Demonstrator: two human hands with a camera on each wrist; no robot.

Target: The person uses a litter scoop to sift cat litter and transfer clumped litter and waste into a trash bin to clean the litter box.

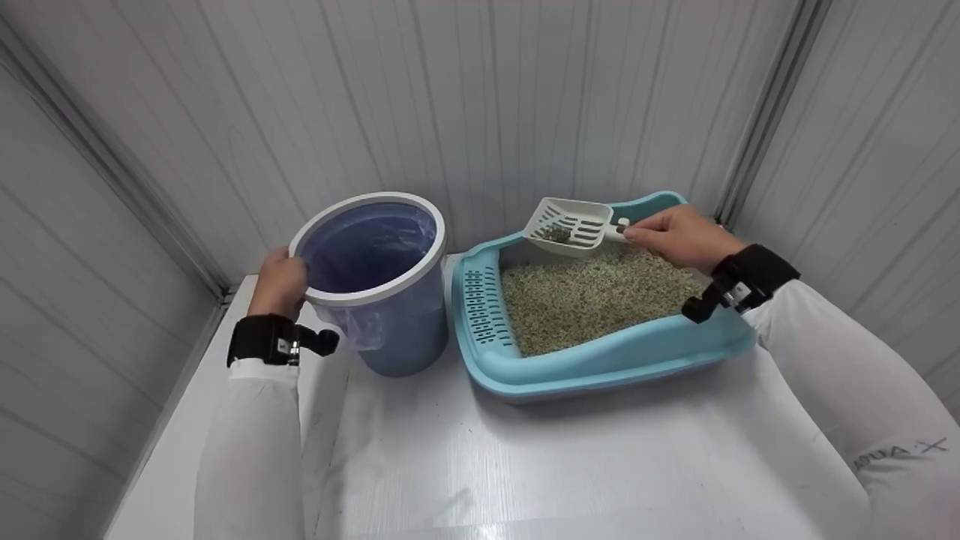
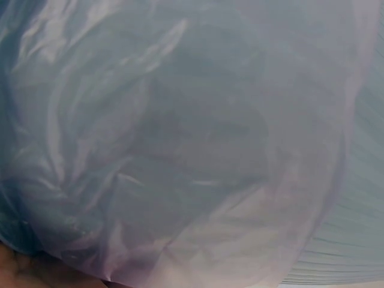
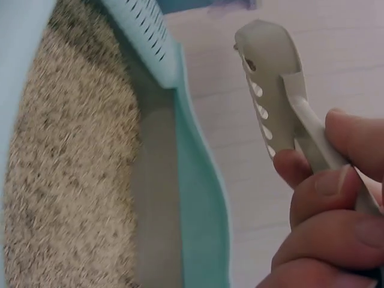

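Note:
My right hand (image 1: 679,236) grips the handle of a white slotted litter scoop (image 1: 568,225), held above the far end of the light blue litter box (image 1: 600,360). A small dark clump lies in the scoop. Beige litter (image 1: 592,296) fills the box. In the right wrist view my fingers (image 3: 324,204) curl round the scoop (image 3: 270,90) handle beside the box rim (image 3: 201,198). My left hand (image 1: 279,281) holds the left rim of a blue bin (image 1: 375,281) lined with a clear bag (image 2: 180,150). The bag fills the left wrist view.
The bin and box stand side by side on a white tabletop (image 1: 525,465), close to grey panelled walls (image 1: 480,90) behind and on both sides. The front half of the table lies bare between my sleeves.

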